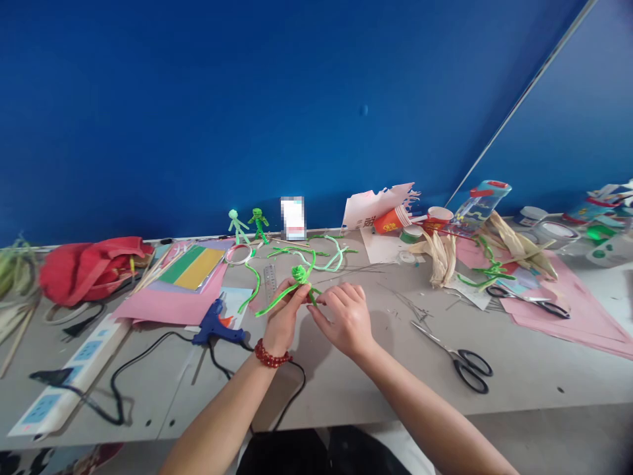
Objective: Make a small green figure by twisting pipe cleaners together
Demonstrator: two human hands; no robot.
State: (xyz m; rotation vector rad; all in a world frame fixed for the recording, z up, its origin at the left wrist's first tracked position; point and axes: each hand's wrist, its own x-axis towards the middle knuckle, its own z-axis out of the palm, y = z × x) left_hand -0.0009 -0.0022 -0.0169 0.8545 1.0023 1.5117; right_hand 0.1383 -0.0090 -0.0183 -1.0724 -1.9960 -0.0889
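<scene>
A bright green pipe-cleaner figure (299, 273), with a coiled round head and loose strands sticking out, is held above the middle of the table. My left hand (283, 316), wearing a red bead bracelet, pinches it below the head between thumb and fingers. My right hand (346, 316) is closed, thumb and fingertips pinching a strand at the figure's lower right; the fingertips partly hide that strand. Just behind lie a steel ruler (270, 280) and loose green pipe cleaners (336, 254). Two finished-looking figures, one pale green (238, 227) and one dark green (258, 225), lean near the wall.
Black-handled scissors (467, 366) lie right of my hands, with wire bits behind them. To the left are a blue glue gun (217, 324) with its cord, a power strip (74, 376) and coloured sheets (190, 267). Paper cups (393, 219) and dried husks (440, 257) stand back right.
</scene>
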